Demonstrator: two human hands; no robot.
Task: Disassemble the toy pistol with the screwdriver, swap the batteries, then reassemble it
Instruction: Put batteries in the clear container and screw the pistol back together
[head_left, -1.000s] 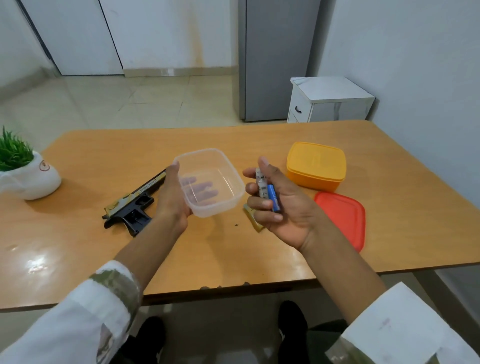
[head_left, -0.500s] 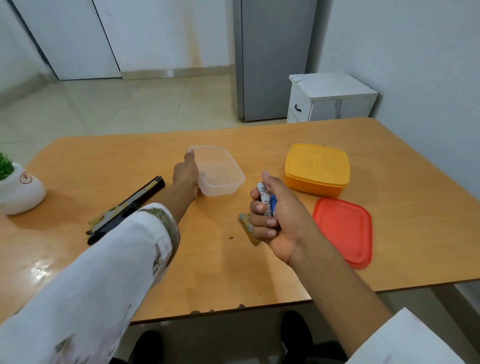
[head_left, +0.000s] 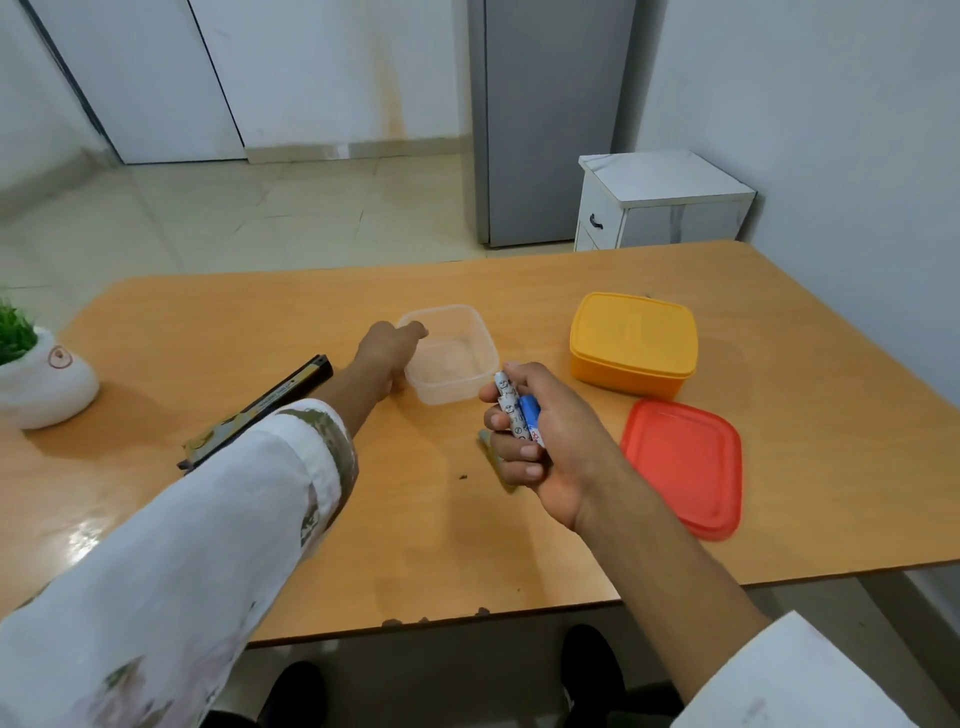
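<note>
The toy pistol (head_left: 283, 397) lies flat on the table (head_left: 805, 415), off to my left, and my left sleeve (head_left: 218, 519) hides its near end. Its long side runs on a slant, from near-left up to far-right, and the far end points toward the clear box (head_left: 457, 358). The batteries (head_left: 514, 410) are not in it. I hold them in my right hand (head_left: 561, 447), white ones and a blue one, standing up in my fist. My fingers are curled tight round them. The pistol lies to the left of those fingers, well apart, with my left arm in between. My left hand (head_left: 387, 353) is the nearer one to the pistol. It holds the near-left corner of the clear box, thumb over the rim and fingers down the outside wall. A small gold-green piece (head_left: 491, 452) lies on the table just under my right fingers; I cannot tell what it is. I think the left hand should let go of the box and bring the pistol over to the batteries. An orange box (head_left: 631, 343) and a red lid (head_left: 685, 462) sit to the right.
</note>
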